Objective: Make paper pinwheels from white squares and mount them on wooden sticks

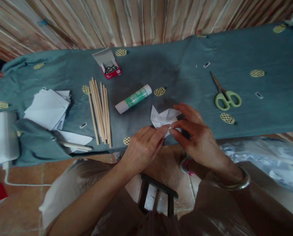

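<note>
A white paper pinwheel (159, 117) with pointed, folded blades is held at the table's front edge. My left hand (144, 144) grips its lower left part, with fingers closed over the paper. From the right, my right hand (197, 137) pinches the pinwheel near its middle between thumb and index finger, while the other fingers curve over a blade. Whether a small pin is also in that pinch cannot be seen. Just beyond the hands lies a glue stick (136, 98) with a green label. Scissors (225, 93) with light green handles rest to the right, blades pointing away.
Several wooden sticks (99, 111) lie left of the glue stick, below an open red box (110, 68) of small metal pieces. Further left are stacked white papers (48, 108) and a white device (2, 137) with a cable. A green cloth (180, 72) covers the table.
</note>
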### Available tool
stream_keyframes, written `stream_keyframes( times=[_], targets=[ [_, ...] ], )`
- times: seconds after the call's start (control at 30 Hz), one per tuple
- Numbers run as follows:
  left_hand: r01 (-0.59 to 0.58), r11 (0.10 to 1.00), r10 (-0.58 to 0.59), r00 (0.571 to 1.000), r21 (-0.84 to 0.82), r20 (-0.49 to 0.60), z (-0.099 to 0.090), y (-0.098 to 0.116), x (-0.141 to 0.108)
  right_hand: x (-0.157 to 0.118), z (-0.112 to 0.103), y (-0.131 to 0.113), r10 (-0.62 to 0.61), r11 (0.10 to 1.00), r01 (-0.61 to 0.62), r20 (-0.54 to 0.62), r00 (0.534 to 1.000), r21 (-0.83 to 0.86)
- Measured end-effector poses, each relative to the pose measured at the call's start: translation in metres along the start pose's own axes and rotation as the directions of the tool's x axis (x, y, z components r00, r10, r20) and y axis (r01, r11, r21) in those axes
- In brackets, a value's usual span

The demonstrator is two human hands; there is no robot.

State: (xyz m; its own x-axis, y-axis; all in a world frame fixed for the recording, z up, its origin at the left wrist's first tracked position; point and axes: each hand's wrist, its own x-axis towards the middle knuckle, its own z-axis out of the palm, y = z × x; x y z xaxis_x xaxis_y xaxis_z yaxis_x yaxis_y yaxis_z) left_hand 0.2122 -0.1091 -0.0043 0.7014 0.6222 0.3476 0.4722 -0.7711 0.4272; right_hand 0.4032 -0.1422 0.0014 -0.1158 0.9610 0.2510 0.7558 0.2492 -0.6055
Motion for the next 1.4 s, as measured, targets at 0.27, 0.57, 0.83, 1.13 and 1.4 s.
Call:
stream_keyframes(
  times=[0.27, 0.57, 0.83, 1.13, 1.4],
  targets=[
    [-0.103, 0.993, 0.103, 0.995, -0.057, -0.003, 0.0, -0.002, -0.002, -0.002, 0.002, 0.001, -0.035, 0.999, 0.035, 0.003, 0.999, -0.034],
    [-0.094, 0.994, 0.094, 0.996, -0.062, 0.005, 0.0, -0.001, -0.001, -0.003, 0.007, -0.002, -0.05, 0.998, 0.049, -0.028, 0.998, -0.05],
    [-0.077, 0.995, 0.079, 0.997, -0.066, 0.017, -0.001, 0.0, -0.001, -0.003, 0.011, -0.006, -0.081, 0.991, 0.071, -0.092, 0.992, -0.112],
    [-0.081, 0.995, 0.082, 0.997, -0.058, 0.014, 0.0, -0.001, -0.001, -0.005, 0.011, -0.005, -0.085, 0.994, 0.076, -0.119, 0.989, -0.082],
    [-0.08, 0.994, 0.081, 0.997, -0.075, 0.018, 0.001, -0.001, -0.002, -0.007, 0.011, -0.005, -0.095, 0.992, 0.086, -0.095, 0.991, -0.088]
  ],
)
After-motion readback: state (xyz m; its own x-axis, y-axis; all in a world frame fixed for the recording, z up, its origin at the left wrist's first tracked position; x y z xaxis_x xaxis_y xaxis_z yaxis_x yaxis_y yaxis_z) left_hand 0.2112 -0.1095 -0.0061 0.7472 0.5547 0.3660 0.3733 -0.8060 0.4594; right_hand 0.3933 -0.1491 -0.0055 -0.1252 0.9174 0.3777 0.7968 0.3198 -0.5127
